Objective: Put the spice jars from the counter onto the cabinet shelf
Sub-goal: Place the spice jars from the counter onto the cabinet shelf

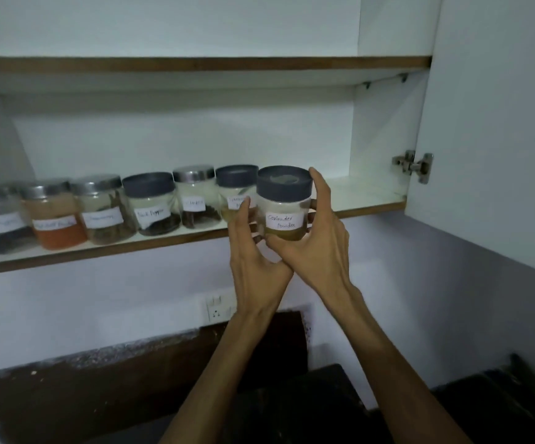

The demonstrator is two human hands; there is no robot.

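We are holding the coriander jar [283, 205] upright between both hands at the front edge of the shelf [368, 200], at the right end of the row [99, 209]. Our right hand [316, 248] is curling round its right side and base; our left hand [253, 261] is pinching it from the left, thumb near the label. Bare shelf is lying just behind and to the right, so the move looks like a short push inward, keeping the jar upright beside its neighbour [235, 193].
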